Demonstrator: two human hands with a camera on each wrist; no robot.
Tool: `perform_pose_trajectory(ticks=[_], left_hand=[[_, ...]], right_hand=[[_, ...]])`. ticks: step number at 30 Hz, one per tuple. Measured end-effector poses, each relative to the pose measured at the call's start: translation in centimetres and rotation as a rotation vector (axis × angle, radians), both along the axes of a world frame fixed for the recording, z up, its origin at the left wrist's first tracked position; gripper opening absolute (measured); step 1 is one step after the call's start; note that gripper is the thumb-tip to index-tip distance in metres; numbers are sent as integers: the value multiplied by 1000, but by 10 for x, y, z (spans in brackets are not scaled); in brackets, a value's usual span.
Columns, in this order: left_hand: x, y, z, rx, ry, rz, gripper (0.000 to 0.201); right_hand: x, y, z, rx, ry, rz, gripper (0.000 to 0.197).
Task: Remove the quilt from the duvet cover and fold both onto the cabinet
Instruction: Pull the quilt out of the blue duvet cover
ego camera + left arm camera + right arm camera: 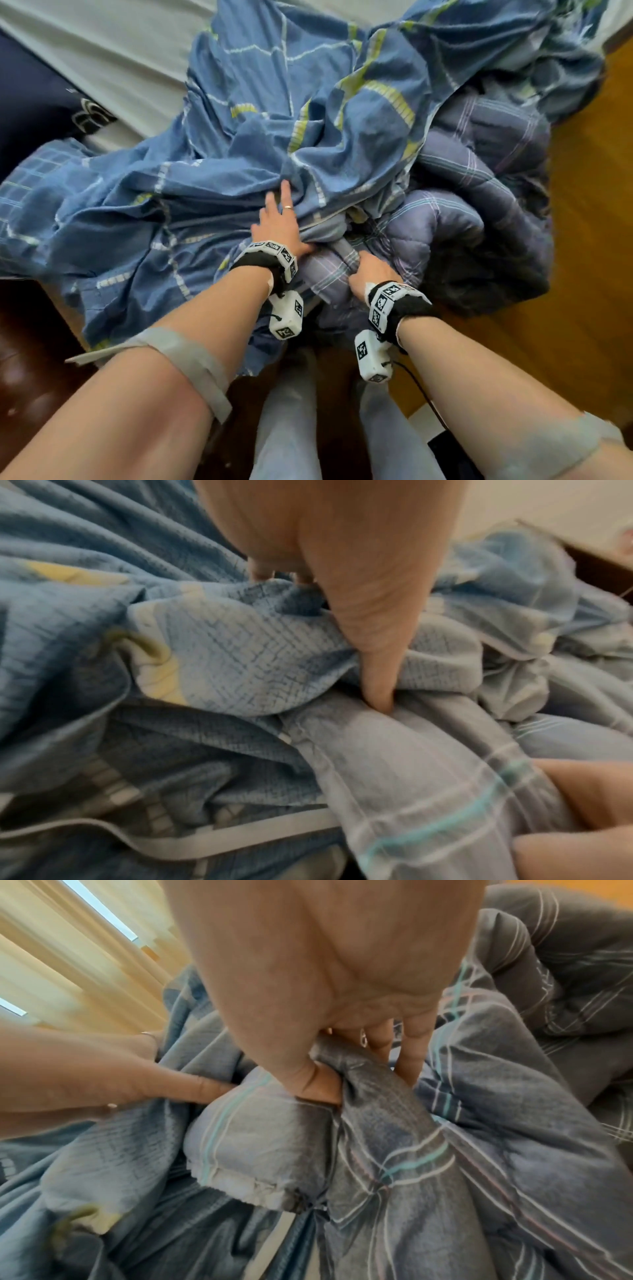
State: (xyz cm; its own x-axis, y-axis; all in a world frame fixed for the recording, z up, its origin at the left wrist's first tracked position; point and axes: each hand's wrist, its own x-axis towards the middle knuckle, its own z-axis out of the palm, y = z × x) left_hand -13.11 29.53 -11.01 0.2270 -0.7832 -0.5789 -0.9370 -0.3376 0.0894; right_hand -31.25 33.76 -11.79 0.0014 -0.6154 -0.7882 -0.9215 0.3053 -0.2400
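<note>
Two hands work the cover mouth at near bed edge. Left hand (pixel 279 222), fingers splayed flat, thumb tucked into a fold, pins blue duvet cover (pixel 239 137). Right hand (pixel 371 270) just beside it grips a fold of plaid quilt (pixel 479 192). Quilt bulk lies to the right, so likely pull runs rightward, away from left hand.
</note>
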Motion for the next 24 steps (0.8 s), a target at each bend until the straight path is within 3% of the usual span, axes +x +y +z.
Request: perform_pose_trajectory(ticks=[2,6,8,10,13,17,19,21,24], left_hand=[[11,-10,-6,14,-23,55,117],[42,-40,-1,19,-171,-48,39],[63,-58,11,-24,-190,36,32],[83,-77,24,-64,-175,101,31],[116,-102,38,-132,-165,140,36],[151,-114,32,-249,-265,123,64],[154,-108,14,-260,-251,-57,92],[144,-96,-5,-340,-127,-374,115],[114,-84,-31,-303,66,-741,112]], right_hand=[[1,-1,-6,8,-6,-20,28],[15,-6,-9,8,52,-120,33],[36,-12,-7,-44,71,-190,39],[66,-23,-1,-95,11,-232,50],[119,-50,8,-51,-81,-199,83],[169,-74,-5,73,-32,-69,106],[176,-76,-20,80,45,-16,93],[174,-74,-35,0,103,0,62],[165,-72,-43,-91,134,20,42]])
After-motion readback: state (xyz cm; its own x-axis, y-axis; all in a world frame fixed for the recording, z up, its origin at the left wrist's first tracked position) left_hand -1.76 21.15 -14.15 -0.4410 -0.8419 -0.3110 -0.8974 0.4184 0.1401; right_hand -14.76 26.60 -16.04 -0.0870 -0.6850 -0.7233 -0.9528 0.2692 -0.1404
